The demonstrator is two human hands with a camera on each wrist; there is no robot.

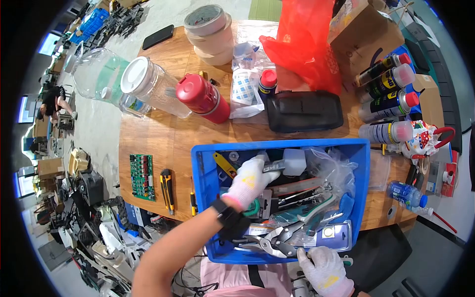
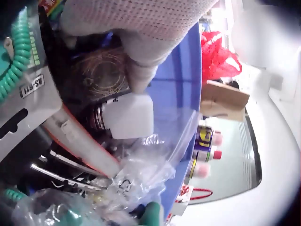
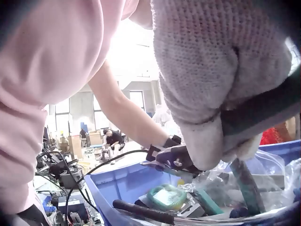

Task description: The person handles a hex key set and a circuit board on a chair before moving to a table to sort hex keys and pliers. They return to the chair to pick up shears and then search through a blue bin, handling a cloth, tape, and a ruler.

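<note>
Inside the blue bin (image 1: 367,198), the gloved left hand (image 1: 247,180) reaches to the far side. A small clear box with coiled wire (image 2: 104,75) lies between its thumb (image 2: 140,77) and its fingers, which are partly hidden. Just beside the thumb is a white bottle (image 1: 295,162) (image 2: 129,116). Over the bin's near edge, the gloved right hand (image 1: 326,272) (image 3: 211,80) has its fingers curled round a dark handle (image 3: 268,110) of the metal snips (image 1: 269,246) (image 3: 175,160). The snips rest across the near side of the bin.
Bin contents include plastic bags (image 1: 329,168), a green-handled tool (image 1: 316,210) and a blue blister pack (image 1: 339,235). Behind the bin stand a black case (image 1: 304,111), a red flask (image 1: 203,99) and spray cans (image 1: 388,106). A circuit board (image 1: 142,176) and a cutter (image 1: 168,190) lie left.
</note>
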